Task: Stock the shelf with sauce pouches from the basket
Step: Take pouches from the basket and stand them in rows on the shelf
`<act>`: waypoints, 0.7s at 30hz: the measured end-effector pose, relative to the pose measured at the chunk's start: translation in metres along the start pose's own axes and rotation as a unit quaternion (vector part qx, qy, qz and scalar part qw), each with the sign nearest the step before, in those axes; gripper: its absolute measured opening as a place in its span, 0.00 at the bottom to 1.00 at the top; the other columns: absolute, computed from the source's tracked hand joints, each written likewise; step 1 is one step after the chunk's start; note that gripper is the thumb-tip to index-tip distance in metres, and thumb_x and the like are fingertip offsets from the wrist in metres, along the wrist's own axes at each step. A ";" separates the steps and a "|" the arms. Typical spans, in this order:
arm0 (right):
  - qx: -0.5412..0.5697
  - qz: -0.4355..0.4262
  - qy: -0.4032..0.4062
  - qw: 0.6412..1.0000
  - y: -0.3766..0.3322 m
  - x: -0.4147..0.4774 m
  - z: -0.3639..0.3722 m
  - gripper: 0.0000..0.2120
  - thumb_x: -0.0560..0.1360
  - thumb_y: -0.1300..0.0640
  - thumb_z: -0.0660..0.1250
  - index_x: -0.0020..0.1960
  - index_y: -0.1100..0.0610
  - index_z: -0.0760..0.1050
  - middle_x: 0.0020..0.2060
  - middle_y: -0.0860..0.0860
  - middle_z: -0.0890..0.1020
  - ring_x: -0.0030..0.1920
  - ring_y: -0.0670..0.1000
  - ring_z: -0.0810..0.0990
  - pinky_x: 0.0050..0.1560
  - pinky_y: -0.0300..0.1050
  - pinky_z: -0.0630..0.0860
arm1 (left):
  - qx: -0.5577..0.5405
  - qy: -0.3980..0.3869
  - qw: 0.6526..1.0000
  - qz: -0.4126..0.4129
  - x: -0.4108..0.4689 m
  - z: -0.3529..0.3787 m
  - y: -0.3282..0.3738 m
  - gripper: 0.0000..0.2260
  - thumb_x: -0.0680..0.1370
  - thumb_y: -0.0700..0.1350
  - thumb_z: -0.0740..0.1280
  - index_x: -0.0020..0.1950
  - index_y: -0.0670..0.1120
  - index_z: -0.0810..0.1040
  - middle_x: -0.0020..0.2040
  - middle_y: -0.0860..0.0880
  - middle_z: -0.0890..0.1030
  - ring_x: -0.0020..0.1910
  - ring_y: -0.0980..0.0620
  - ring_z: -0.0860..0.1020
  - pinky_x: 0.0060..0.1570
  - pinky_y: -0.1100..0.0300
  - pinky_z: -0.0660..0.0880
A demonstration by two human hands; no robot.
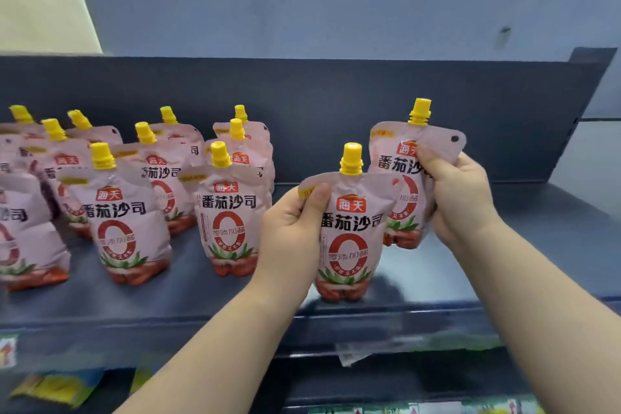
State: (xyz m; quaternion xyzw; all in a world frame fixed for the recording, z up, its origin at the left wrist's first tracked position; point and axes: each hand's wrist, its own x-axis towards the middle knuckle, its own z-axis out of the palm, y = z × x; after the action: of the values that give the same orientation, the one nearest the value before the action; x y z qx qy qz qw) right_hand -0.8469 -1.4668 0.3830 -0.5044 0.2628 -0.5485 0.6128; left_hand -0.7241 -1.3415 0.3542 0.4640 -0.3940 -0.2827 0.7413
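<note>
Gripping left hand (pixel 292 222): it pinches the upper left corner of the near tomato sauce pouch (pixel 349 239), thumb on the printed front, the other fingers hidden behind.
Near tomato sauce pouch: it is at the front of the shelf (pixel 504 279). It is upright, its long axis is vertical, the yellow cap points up and the print faces the person. I cannot tell if its bottom touches the board already or hangs just above it.
Right hand (pixel 460 198): its fingers are curled round the upper right edge of the far tomato sauce pouch (pixel 400 185), with the thumb on the front.
Far tomato sauce pouch: it is behind the near one and to its right, and partly covered by it. It is also upright with the cap up and the print forward, and the top leans a little to the right. Its bottom seems not settled yet.
Stocked pouches (pixel 232 212): about ten stand in loose rows on the left and middle of the shelf, reaching toward the back panel (pixel 369 111). All have caps up and fronts forward, and some lean.
Basket: not in view, so I cannot say how many pouches are left in it.
Progress: I judge the work well advanced. These two pouches must be set down and released, and the right part of the shelf has room for more.
</note>
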 end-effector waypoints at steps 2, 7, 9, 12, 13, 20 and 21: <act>-0.009 0.031 -0.039 0.999 0.010 0.032 0.012 0.05 0.78 0.58 0.64 0.46 0.58 0.77 0.36 0.51 0.86 0.36 0.51 0.85 0.34 0.46 0.81 | 0.016 0.029 0.999 0.002 0.006 0.007 -0.002 0.10 0.72 0.52 0.62 0.45 0.50 0.81 0.43 0.50 0.86 0.45 0.51 0.84 0.40 0.59 0.80; -0.039 0.103 -0.116 0.987 0.041 0.102 0.049 0.06 0.76 0.57 0.66 0.43 0.59 0.78 0.36 0.53 0.84 0.32 0.50 0.83 0.30 0.42 0.79 | 0.047 0.095 0.994 -0.003 0.023 0.019 -0.009 0.09 0.75 0.50 0.61 0.45 0.51 0.81 0.42 0.53 0.86 0.45 0.55 0.84 0.38 0.63 0.79; -0.055 0.113 -0.141 0.982 0.051 0.122 0.061 0.06 0.76 0.56 0.66 0.44 0.58 0.78 0.38 0.53 0.84 0.33 0.49 0.83 0.29 0.41 0.79 | 0.064 0.118 0.991 0.000 0.028 0.022 -0.013 0.09 0.77 0.47 0.61 0.47 0.49 0.81 0.42 0.54 0.86 0.44 0.58 0.83 0.37 0.66 0.78; -0.077 0.133 -0.167 0.974 0.071 0.144 0.072 0.05 0.76 0.56 0.66 0.47 0.57 0.77 0.40 0.53 0.83 0.37 0.50 0.83 0.31 0.41 0.79 | 0.083 0.140 0.987 -0.003 0.035 0.026 -0.016 0.09 0.78 0.45 0.60 0.48 0.49 0.81 0.41 0.57 0.85 0.42 0.62 0.83 0.35 0.70 0.77; -0.091 0.139 -0.172 0.971 0.077 0.149 0.074 0.05 0.76 0.56 0.66 0.49 0.58 0.77 0.41 0.53 0.83 0.38 0.50 0.83 0.31 0.41 0.78 | 0.089 0.146 0.985 -0.005 0.037 0.027 -0.018 0.09 0.78 0.45 0.60 0.47 0.49 0.80 0.40 0.58 0.85 0.42 0.64 0.82 0.35 0.71 0.76; -0.185 0.120 -0.206 0.953 0.090 0.173 0.075 0.05 0.76 0.56 0.65 0.51 0.54 0.77 0.45 0.53 0.83 0.44 0.52 0.82 0.40 0.46 0.79 | 0.298 0.122 0.947 0.018 0.046 0.015 -0.005 0.12 0.74 0.44 0.69 0.41 0.63 0.80 0.40 0.65 0.83 0.45 0.68 0.79 0.41 0.75 0.75; -0.205 0.114 -0.213 0.949 0.089 0.176 0.074 0.06 0.76 0.56 0.65 0.52 0.54 0.77 0.47 0.53 0.83 0.46 0.53 0.82 0.45 0.49 0.80 | 0.359 0.109 0.927 0.027 0.048 0.014 0.003 0.12 0.73 0.43 0.70 0.41 0.62 0.79 0.39 0.66 0.82 0.44 0.70 0.78 0.40 0.77 0.73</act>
State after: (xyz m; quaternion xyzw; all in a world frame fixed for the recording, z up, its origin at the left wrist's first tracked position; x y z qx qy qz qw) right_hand -0.7004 -1.6170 0.3687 -0.6907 0.2885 -0.2894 0.5966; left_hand -0.7109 -1.3847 0.3759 0.7161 -0.3987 -0.0497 0.5707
